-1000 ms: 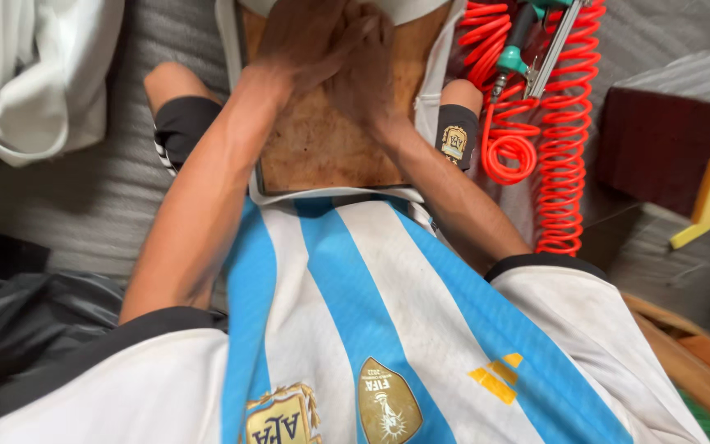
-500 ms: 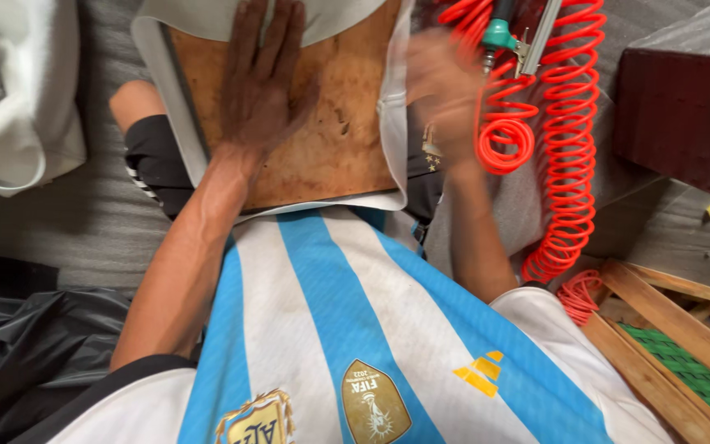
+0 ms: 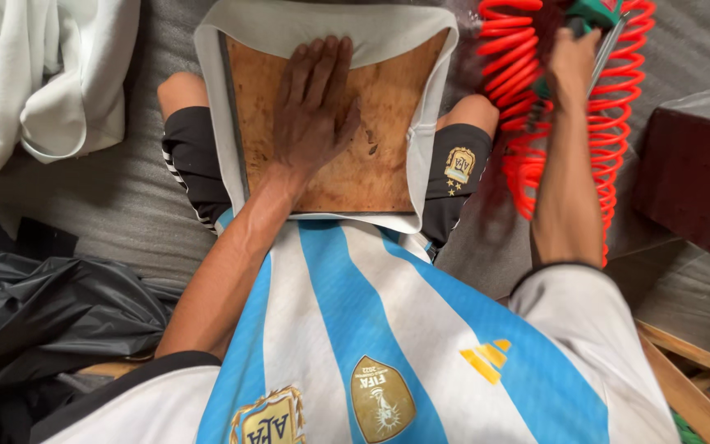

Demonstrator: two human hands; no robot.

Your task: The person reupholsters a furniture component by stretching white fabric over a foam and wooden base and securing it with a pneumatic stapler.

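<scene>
while one left hand (image 3: 312, 115) presses, one board (image 3: 371, 156) — one right hand (image 3: 573, 62)

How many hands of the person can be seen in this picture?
2. The left hand lies flat on the brown board on the lap; the right hand grips a green tool by the red coiled hose.

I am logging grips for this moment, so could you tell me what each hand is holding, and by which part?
The left hand lies flat on the wooden board, gripping nothing. The right hand reaches the green tool amid the red coiled hose; its hold cannot be told.
</scene>
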